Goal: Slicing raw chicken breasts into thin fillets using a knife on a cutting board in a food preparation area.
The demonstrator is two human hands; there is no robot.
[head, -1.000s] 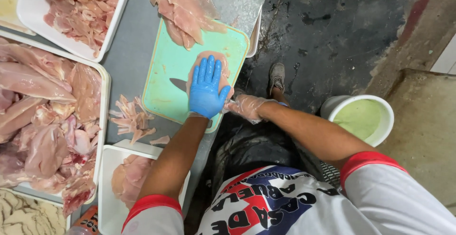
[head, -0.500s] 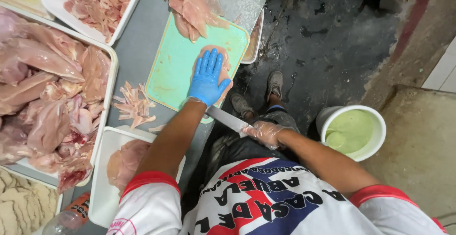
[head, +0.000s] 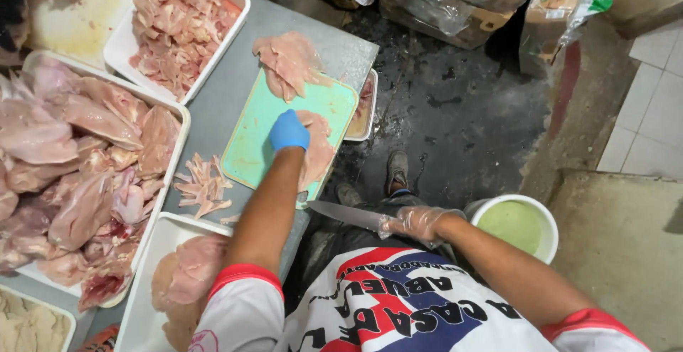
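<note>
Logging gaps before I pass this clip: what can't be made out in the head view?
- Knife handle: wrapped inside the right hand, so the grip is hidden.
- Chicken piece on the green cutting board: partly covered by the left hand and forearm.
- Small tray behind the board: contents mostly hidden by the board.
- Trays at the left and bottom: cut off by the frame edge.

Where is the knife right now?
In the head view, the knife is in the right hand, off the green cutting board, its blade pointing left.
</note>
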